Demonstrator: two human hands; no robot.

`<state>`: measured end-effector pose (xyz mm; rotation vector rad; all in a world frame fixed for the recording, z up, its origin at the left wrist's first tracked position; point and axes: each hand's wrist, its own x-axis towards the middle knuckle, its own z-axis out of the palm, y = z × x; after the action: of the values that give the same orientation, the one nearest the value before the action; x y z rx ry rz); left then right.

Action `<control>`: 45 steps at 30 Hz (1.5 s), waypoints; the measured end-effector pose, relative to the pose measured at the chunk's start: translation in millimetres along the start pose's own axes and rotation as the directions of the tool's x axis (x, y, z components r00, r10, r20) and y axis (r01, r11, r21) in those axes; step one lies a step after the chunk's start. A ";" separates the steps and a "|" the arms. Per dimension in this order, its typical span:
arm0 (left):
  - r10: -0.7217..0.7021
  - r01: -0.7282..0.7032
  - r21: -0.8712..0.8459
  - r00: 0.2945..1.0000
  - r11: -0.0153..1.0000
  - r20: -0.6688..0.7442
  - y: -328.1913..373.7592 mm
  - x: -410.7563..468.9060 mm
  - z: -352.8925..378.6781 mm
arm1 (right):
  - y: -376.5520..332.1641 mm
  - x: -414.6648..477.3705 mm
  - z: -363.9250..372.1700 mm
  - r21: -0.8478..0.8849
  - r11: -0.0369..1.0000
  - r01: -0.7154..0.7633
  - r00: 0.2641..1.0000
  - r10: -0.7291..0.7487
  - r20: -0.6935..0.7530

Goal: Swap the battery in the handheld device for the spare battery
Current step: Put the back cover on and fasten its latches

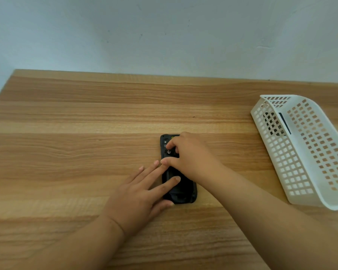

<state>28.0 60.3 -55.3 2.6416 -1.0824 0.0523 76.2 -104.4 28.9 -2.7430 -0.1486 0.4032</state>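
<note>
The black handheld device (180, 190) is lying face down near the middle of the wooden bench (66, 123), with the left hand (139, 197) pressing flat on its lower half, fingers (164, 187) spread open. The right hand (189, 154) is reaching over the upper half, its fingers pinching a small silver-tipped knob (169, 152) on the back. A white perforated basket (310, 152) is sitting well apart at the right, with a dark object (274, 123), possibly the spare battery, showing inside.

Wood-grain table (86, 123), plain pale wall (144, 32) behind — soft, even light
</note>
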 end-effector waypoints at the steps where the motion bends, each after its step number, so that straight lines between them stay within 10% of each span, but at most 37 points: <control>1: -0.001 0.001 0.002 1.000 1.000 0.002 0.2 0.0 -0.3 | -1.5 -0.3 0.3 0.004 1.000 -0.007 1.000 0.007 -0.002; 34: -0.071 0.070 0.010 0.995 0.997 0.068 2.0 0.8 -5.9 | 0.0 10.0 0.7 -0.042 0.999 0.020 0.994 -0.015 0.108; 37: -0.076 0.077 -0.001 0.995 0.997 0.070 2.2 0.6 -6.3 | 9.2 4.6 1.9 0.296 0.955 -0.022 0.999 0.010 0.042; 40: -0.087 0.089 -0.026 0.994 0.996 0.060 2.1 1.3 -6.2 | 25.6 -13.1 11.0 0.726 0.681 -0.094 0.931 0.318 -0.178; 45: -0.069 0.070 -0.025 0.996 0.997 0.050 1.8 1.0 -5.4 | 36.3 -48.7 41.2 0.757 0.639 -0.138 0.920 0.366 -0.141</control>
<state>27.9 59.9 -49.6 2.6675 -0.9978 -0.0409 19.4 -131.7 -8.7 -1.9578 0.4118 0.0859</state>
